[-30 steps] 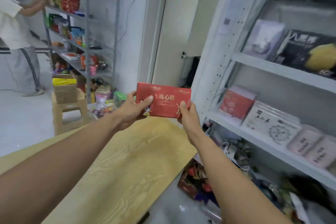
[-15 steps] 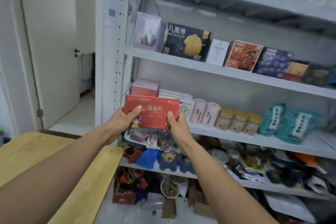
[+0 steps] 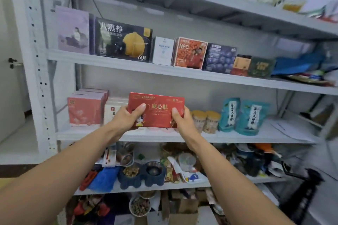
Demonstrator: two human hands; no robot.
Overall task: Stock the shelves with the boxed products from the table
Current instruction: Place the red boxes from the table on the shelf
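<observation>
Grey metal shelving (image 3: 128, 67) along a pale wall, tiers crowded with pink boxes (image 3: 85, 109), jars (image 3: 206, 121) and teal pouches (image 3: 245, 117); white door (image 3: 9, 97) far left. Red box (image 3: 157, 109) upright just before the middle shelf (image 3: 247, 138), gripped at its ends by left hand (image 3: 126, 118) and right hand (image 3: 182, 121), thumbs across its front.

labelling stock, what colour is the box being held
The box is red with gold lettering; head view.

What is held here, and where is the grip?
The red box, gripped at both ends: left hand on its left end, right hand on its right.
</observation>
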